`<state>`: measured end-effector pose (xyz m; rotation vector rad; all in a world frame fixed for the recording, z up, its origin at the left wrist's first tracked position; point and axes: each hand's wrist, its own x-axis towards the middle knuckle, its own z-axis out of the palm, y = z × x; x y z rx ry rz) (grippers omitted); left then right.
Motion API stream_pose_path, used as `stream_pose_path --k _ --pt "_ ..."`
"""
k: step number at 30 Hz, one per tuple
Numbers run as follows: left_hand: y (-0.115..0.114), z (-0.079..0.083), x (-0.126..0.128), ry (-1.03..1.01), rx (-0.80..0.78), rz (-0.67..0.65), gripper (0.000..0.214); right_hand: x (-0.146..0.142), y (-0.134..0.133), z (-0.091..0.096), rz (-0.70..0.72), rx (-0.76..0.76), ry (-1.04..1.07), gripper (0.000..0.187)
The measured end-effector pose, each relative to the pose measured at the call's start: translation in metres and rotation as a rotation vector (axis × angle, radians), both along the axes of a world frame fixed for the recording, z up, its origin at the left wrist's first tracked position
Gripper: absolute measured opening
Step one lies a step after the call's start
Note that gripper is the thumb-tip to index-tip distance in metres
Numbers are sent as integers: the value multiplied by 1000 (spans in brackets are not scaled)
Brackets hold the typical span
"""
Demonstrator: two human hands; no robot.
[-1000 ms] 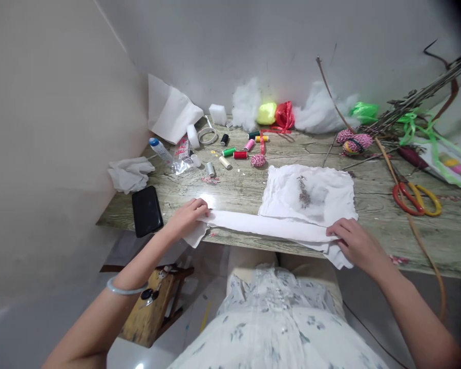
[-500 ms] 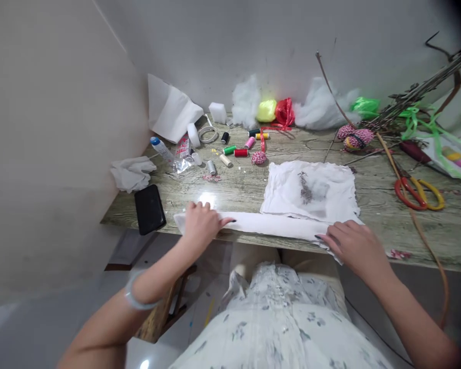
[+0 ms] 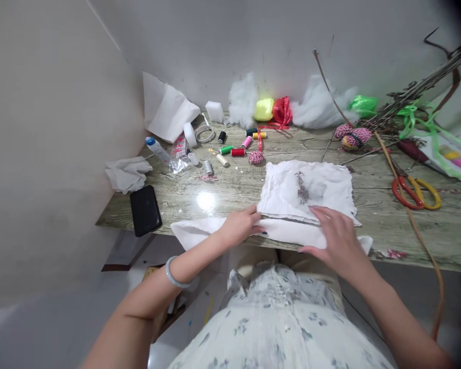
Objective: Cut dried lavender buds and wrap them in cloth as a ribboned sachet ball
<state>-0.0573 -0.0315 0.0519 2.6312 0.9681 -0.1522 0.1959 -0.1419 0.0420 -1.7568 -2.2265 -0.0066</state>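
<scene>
A ragged-edged white cloth (image 3: 274, 187) lies flat, bearing a thin tuft of white stuffing (image 3: 318, 191) and a small heap of dark dried bits (image 3: 301, 188). Along the table's front edge runs a long folded strip of white fabric (image 3: 288, 231), its left end fanned out. My left hand (image 3: 238, 226) is closed at the cloth's near left corner, its thumb lying over the strip. Over the cloth's near right edge, my right hand (image 3: 338, 241) has its thumb and fingers spread, the fingertips at the cloth and the thumb lower, by the strip.
A black phone (image 3: 146, 210) lies at the left edge near a crumpled white cloth (image 3: 128, 173). Several thread spools (image 3: 238, 152), stuffing (image 3: 243, 102) and a red ribbon bundle (image 3: 281, 110) stand behind. Scissors (image 3: 407, 193) and dry stems (image 3: 418, 95) lie at right.
My left hand has moved right along the strip to the cloth's corner. My right hand has let go of the strip's right end, opened and moved up and left over the cloth's edge.
</scene>
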Motion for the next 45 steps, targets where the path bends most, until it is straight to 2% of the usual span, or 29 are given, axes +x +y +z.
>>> stream_pose_path --k 2,4,6,8,11,14,17,20,22,27,30,34,38,41,43,45 --pt "-5 11 5 7 -59 1 33 -31 13 9 145 -38 88 100" --pt "-9 23 8 18 -85 -18 35 -58 27 16 235 -152 157 98" --pt "-13 32 8 22 -89 -37 37 -74 37 23 200 -359 196 82" --pt "-16 38 3 29 -90 -52 42 -77 43 30 174 -555 221 63" --pt "-20 43 -6 33 -148 -100 45 -70 43 42 264 -714 286 37" --pt "-21 47 -11 3 -275 -186 25 -66 39 51 367 -775 280 20" --pt "-19 53 -12 -58 -492 -202 9 -63 37 58 427 -823 301 22" --pt "-20 60 -14 -163 -727 -154 16 -58 37 64 490 -909 461 27" --pt "-23 64 -15 -215 -806 -139 15 -54 35 67 489 -946 510 30" --pt "-32 69 -16 -259 -809 -103 41 -56 29 72 471 -1000 574 35" --pt "-35 70 -15 -309 -728 -79 47 -61 29 75 470 -1020 604 37" --pt "-38 71 -13 -401 -657 -11 50 -61 31 74 387 -971 656 35" --pt "-43 78 -11 -350 -691 56 43 -57 32 71 372 -919 730 47" --pt "-45 83 -10 -348 -738 14 44 -52 33 75 415 -1016 717 44" --pt "-46 84 -10 -367 -815 -40 47 -50 33 79 471 -1121 732 37" --pt "-49 85 -10 -419 -902 -49 50 -51 32 81 524 -1156 805 35"
